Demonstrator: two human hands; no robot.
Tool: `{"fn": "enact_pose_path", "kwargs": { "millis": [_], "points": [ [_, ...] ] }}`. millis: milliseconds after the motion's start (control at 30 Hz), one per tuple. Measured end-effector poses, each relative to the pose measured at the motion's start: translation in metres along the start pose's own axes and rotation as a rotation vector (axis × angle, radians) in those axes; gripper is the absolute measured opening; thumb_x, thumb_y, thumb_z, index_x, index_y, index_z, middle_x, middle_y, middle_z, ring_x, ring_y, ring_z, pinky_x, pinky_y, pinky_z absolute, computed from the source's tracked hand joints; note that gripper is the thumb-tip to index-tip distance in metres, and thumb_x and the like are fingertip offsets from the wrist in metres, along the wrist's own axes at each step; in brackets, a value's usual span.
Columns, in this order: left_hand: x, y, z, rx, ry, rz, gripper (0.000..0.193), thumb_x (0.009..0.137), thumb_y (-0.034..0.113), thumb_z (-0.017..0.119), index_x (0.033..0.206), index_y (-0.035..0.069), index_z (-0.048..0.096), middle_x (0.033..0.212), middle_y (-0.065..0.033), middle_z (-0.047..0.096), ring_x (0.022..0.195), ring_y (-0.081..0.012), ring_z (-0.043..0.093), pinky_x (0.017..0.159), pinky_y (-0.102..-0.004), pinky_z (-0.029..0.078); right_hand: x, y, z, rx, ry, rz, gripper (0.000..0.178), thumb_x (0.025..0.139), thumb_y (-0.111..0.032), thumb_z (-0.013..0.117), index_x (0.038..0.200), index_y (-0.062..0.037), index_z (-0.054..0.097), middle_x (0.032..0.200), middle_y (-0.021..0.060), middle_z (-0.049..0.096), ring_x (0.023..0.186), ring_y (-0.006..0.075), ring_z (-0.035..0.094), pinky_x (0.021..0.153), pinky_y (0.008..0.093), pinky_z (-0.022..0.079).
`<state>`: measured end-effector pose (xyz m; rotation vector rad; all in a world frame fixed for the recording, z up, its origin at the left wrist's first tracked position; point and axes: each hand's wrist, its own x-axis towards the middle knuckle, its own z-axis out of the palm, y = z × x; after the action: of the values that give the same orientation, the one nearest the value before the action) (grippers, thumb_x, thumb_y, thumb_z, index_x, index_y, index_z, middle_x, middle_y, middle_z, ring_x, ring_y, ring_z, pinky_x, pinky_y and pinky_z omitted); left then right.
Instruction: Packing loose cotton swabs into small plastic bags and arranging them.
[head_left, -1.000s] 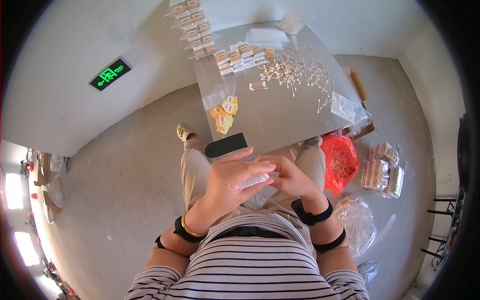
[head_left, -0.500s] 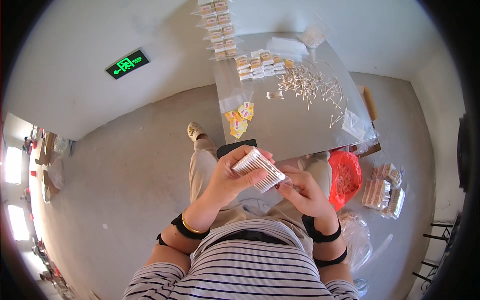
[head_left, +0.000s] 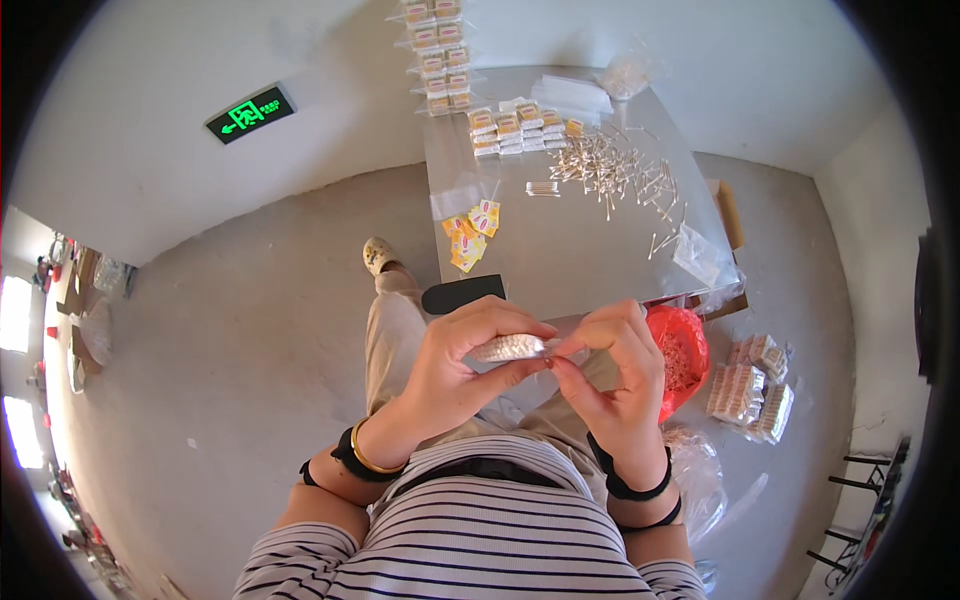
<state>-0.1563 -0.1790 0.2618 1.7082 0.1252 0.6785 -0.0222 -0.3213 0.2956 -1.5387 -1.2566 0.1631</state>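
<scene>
A small clear-wrapped pack of cotton swabs (head_left: 508, 348) is in my left hand (head_left: 450, 350), held over my lap with its white cotton tips facing up. The fingers lie on its far side and the thumb on its near side. My right hand (head_left: 618, 368) pinches the clear plastic at the pack's right end between thumb and fingers. Beyond my hands stands a metal table (head_left: 570, 260) with a heap of loose cotton swabs (head_left: 605, 172), a short row of swabs (head_left: 543, 188) and several yellow cards (head_left: 466, 240).
Filled swab packs (head_left: 510, 132) are piled at the table's back, beside a tall stack of packs (head_left: 438, 65). A red bag (head_left: 678, 365) of swabs stands by my right leg. More bundled packs (head_left: 745, 390) and clear plastic bags (head_left: 698, 475) lie on the floor at right.
The pack has been tipped from its broad, striped side to its cotton-tipped edge. My right hand has risen, its fingers now pinching the plastic at the pack's end. The view has shifted slightly.
</scene>
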Motion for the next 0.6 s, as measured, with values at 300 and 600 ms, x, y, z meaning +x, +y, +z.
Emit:
{"fn": "enact_pose_path", "kwargs": {
  "millis": [300, 600],
  "points": [
    [0.003, 0.018, 0.001, 0.201, 0.021, 0.045, 0.037, 0.074, -0.005, 0.082, 0.108, 0.004, 0.073, 0.103, -0.0091, 0.073, 0.091, -0.0220, 0.072, 0.078, -0.0309, 0.057, 0.000, 0.002, 0.001, -0.041, 0.010, -0.038, 0.026, 0.069, 0.004, 0.081, 0.090, -0.0053, 0.068, 0.089, 0.0065, 0.064, 0.084, 0.0249, 0.059, 0.072, 0.0345, 0.047],
    [0.005, 0.026, 0.001, 0.329, 0.018, 0.066, 0.039, 0.073, -0.003, 0.083, 0.110, 0.005, 0.074, 0.102, -0.0090, 0.073, 0.087, -0.0223, 0.073, 0.074, -0.0312, 0.058, -0.005, 0.005, 0.003, -0.094, 0.061, -0.071, 0.027, 0.069, 0.003, 0.082, 0.089, -0.0058, 0.068, 0.088, 0.0059, 0.064, 0.081, 0.0254, 0.060, 0.073, 0.0352, 0.046]
  ]
}}
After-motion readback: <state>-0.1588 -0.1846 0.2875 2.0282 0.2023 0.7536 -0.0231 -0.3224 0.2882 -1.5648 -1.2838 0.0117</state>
